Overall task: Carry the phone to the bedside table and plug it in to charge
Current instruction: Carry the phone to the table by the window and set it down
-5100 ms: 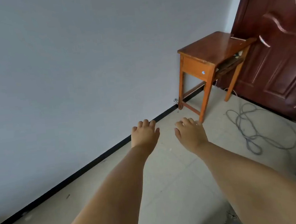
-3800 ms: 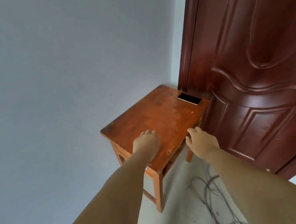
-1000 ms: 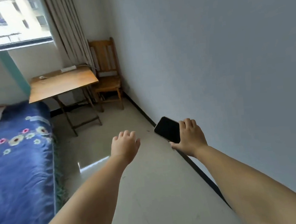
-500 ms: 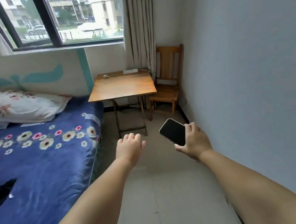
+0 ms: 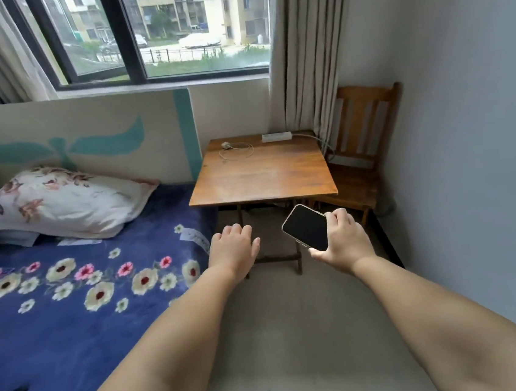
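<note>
My right hand point(image 5: 341, 241) grips a black-screened phone point(image 5: 306, 227) by its right edge, screen up, in the air just short of the front edge of the wooden bedside table point(image 5: 264, 175). On the table's far side lie a coiled white charging cable with its plug point(image 5: 235, 150) and a white power strip point(image 5: 276, 136). My left hand point(image 5: 234, 250) is held out empty, palm down with fingers loosely apart, left of the phone and below the table's front edge.
A bed with a blue flowered cover point(image 5: 69, 294) and a pillow point(image 5: 60, 205) fills the left. A wooden chair point(image 5: 362, 152) stands right of the table against the grey wall point(image 5: 467, 141). Curtains and a window are behind the table. Pale floor runs between bed and wall.
I have moved closer to the table, which now looms larger. My right hand still holds the phone, and both hands stay out in front.
</note>
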